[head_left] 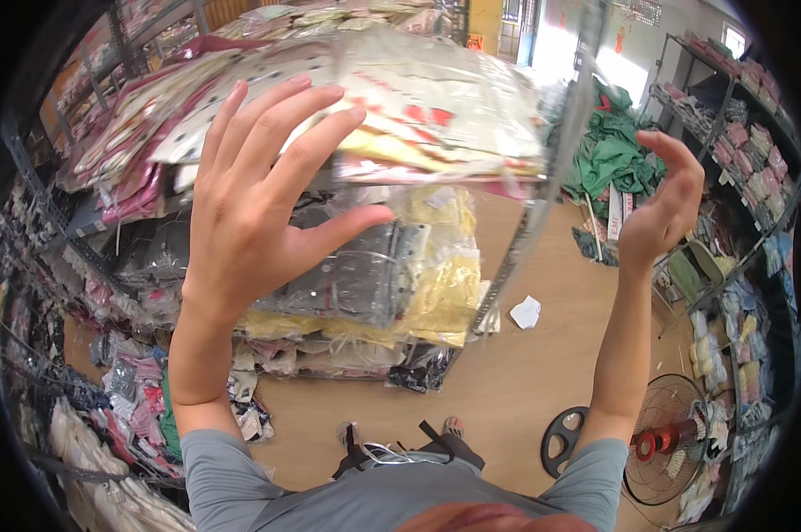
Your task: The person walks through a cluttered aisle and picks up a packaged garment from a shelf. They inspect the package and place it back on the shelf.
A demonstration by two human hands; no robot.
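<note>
My left hand [257, 195], fingers spread, holding nothing, is nearer the stack of plastic-bagged garments [449, 93], which lies just beyond it, running left to right atop the metal shelving rack [516, 257]; my right hand [662, 208], loosely curved, empty, is right of the rack

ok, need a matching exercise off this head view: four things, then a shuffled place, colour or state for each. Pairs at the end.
Column 1
1. Bare left hand
2. Round wire-caged fan
3. Small, flat white scrap
4. Green fabric

Column 2
A. Lying on the tan floor
B. Crumpled in a heap, upper right of the view
C. Red at its middle, lower right of the view
D. Fingers spread, in front of stacked garments in clear plastic bags

Pairs: 1-D, 2-C, 3-A, 4-B
</note>
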